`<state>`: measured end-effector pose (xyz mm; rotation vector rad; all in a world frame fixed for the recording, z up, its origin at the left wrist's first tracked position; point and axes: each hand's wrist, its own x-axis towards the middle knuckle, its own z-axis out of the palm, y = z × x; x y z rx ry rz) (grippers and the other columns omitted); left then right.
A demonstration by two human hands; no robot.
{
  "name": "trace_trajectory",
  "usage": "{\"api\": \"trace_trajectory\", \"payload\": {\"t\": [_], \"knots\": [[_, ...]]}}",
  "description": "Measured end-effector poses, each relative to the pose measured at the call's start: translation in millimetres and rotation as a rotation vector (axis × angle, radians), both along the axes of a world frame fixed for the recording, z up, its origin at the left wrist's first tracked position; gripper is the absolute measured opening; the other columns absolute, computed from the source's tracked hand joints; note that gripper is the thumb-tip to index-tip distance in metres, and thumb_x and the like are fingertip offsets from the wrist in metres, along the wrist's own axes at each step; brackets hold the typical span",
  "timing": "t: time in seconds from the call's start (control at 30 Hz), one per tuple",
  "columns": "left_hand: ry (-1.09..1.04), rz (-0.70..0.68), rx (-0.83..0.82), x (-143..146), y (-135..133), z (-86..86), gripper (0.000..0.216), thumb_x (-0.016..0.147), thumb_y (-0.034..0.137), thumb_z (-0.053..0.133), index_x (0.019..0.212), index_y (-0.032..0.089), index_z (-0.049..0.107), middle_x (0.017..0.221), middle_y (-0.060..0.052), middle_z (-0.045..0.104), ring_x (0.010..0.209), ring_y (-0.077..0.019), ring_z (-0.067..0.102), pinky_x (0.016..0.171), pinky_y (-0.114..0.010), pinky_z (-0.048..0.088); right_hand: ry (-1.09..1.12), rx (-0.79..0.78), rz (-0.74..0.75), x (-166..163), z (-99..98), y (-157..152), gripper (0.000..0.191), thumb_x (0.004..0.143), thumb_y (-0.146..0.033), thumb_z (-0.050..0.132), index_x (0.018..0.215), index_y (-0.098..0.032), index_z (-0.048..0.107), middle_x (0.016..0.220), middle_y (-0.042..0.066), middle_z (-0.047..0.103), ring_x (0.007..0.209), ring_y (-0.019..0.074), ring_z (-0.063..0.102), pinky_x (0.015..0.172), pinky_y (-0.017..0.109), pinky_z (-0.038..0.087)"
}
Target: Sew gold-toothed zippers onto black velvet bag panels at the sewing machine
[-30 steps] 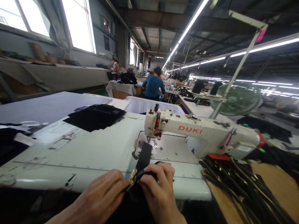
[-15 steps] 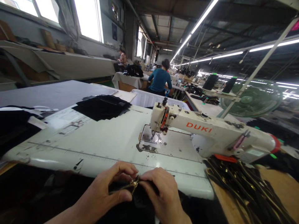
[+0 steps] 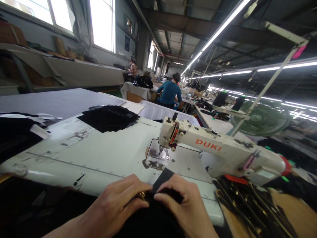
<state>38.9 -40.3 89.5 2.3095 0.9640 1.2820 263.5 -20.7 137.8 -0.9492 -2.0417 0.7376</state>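
Observation:
My left hand [image 3: 116, 205] and my right hand [image 3: 184, 206] meet at the near edge of the white sewing table [image 3: 99, 155]. Both pinch a black strap [image 3: 162, 180] with a small brass fitting [image 3: 142, 195] that shows between my thumbs. The strap's flat end lies on the table and points toward the needle plate [image 3: 156, 155]. A white DUKI sewing machine [image 3: 218, 150] stands just behind my hands. Black fabric hangs below my hands over the table edge.
A stack of black cut pieces [image 3: 109, 117] lies at the table's far left. A heap of black straps with brass parts [image 3: 257, 205] sits at the right. A white bin [image 3: 160, 112] stands behind the machine. A person in a teal top [image 3: 169, 92] works further back, beside a fan [image 3: 260, 117].
The strap lay under the needle a second ago, was drawn back to the table edge, and its end now lies flat on the table again. My hands stayed together.

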Motion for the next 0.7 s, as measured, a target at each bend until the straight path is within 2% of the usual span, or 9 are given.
{"api": "trace_trajectory", "payload": {"t": [0.1, 0.17, 0.23, 0.3, 0.37, 0.43, 0.5, 0.6, 0.7], "knots": [[0.027, 0.052, -0.098, -5, -2, 9.7, 0.025, 0.095, 0.020, 0.069, 0.117, 0.031, 0.068, 0.095, 0.005, 0.074, 0.085, -0.0119, 0.071, 0.081, -0.014, 0.053, 0.033, -0.112, -0.015, 11, 3.8, -1, 0.014, 0.101, -0.030, 0.060, 0.097, -0.026, 0.073, 0.087, -0.002, 0.075, 0.083, 0.0144, 0.070, 0.078, 0.020, 0.051], [0.001, 0.113, -0.184, -5, -3, 11.1, 0.026, 0.089, 0.020, 0.075, 0.111, 0.034, 0.072, 0.093, 0.007, 0.075, 0.083, -0.0113, 0.072, 0.081, -0.013, 0.052, 0.080, -0.078, -0.014, 15, 1.2, -4, 0.023, 0.106, -0.039, 0.049, 0.111, -0.026, 0.067, 0.099, 0.002, 0.074, 0.095, 0.0170, 0.071, 0.085, 0.024, 0.053], [-0.020, 0.162, -0.255, -4, -4, 9.4, 0.022, 0.087, 0.020, 0.076, 0.104, 0.034, 0.074, 0.090, 0.009, 0.076, 0.081, -0.0114, 0.073, 0.078, -0.013, 0.051, 0.118, 0.026, 0.012, 17, -3.0, -6, 0.031, 0.102, -0.053, 0.053, 0.114, -0.026, 0.063, 0.109, 0.005, 0.072, 0.104, 0.0205, 0.069, 0.089, 0.028, 0.054], [-0.035, 0.191, -0.290, -1, -5, 6.9, 0.016, 0.089, 0.022, 0.073, 0.100, 0.034, 0.075, 0.088, 0.009, 0.076, 0.080, -0.0120, 0.073, 0.077, -0.014, 0.051, 0.130, 0.149, 0.032, 16, -6.3, -8, 0.040, 0.088, -0.063, 0.069, 0.106, -0.028, 0.062, 0.114, 0.005, 0.070, 0.106, 0.0225, 0.069, 0.090, 0.028, 0.055], [-0.046, 0.205, -0.300, 2, -6, 5.3, 0.013, 0.090, 0.025, 0.070, 0.097, 0.034, 0.075, 0.087, 0.009, 0.076, 0.079, -0.0120, 0.072, 0.076, -0.015, 0.051, 0.120, 0.233, 0.024, 15, -7.7, -8, 0.041, 0.078, -0.057, 0.083, 0.098, -0.028, 0.062, 0.111, 0.003, 0.071, 0.099, 0.0207, 0.071, 0.086, 0.025, 0.056], [-0.058, 0.218, -0.294, 5, -8, 4.9, 0.009, 0.091, 0.027, 0.069, 0.095, 0.033, 0.075, 0.085, 0.009, 0.075, 0.077, -0.0120, 0.072, 0.075, -0.016, 0.050, 0.095, 0.266, 0.014, 14, -8.2, -9, 0.032, 0.079, -0.038, 0.087, 0.097, -0.028, 0.062, 0.108, 0.001, 0.072, 0.095, 0.0186, 0.071, 0.083, 0.022, 0.056], [-0.069, 0.232, -0.274, 8, -9, 5.4, 0.006, 0.091, 0.028, 0.068, 0.092, 0.031, 0.073, 0.083, 0.008, 0.074, 0.075, -0.0123, 0.070, 0.072, -0.016, 0.050, 0.090, 0.253, 0.006, 14, -8.9, -10, 0.027, 0.082, -0.022, 0.083, 0.098, -0.028, 0.063, 0.104, 0.000, 0.073, 0.093, 0.0178, 0.071, 0.082, 0.022, 0.056], [-0.072, 0.228, -0.218, 13, -11, 6.4, 0.010, 0.094, 0.030, 0.065, 0.085, 0.027, 0.069, 0.076, 0.007, 0.070, 0.067, -0.0118, 0.068, 0.064, -0.017, 0.049, 0.146, 0.134, -0.062, 12, -11.9, -12, 0.017, 0.082, -0.015, 0.078, 0.089, -0.025, 0.065, 0.088, -0.001, 0.073, 0.080, 0.0166, 0.070, 0.074, 0.021, 0.054], [-0.046, 0.189, -0.150, 17, -13, 5.0, 0.016, 0.096, 0.031, 0.062, 0.081, 0.025, 0.065, 0.070, 0.007, 0.067, 0.060, -0.0104, 0.065, 0.058, -0.015, 0.048, 0.212, -0.101, -0.161, 8, -18.0, -13, 0.012, 0.082, -0.018, 0.074, 0.075, -0.022, 0.065, 0.073, -0.002, 0.067, 0.069, 0.0143, 0.063, 0.067, 0.021, 0.050]]}}
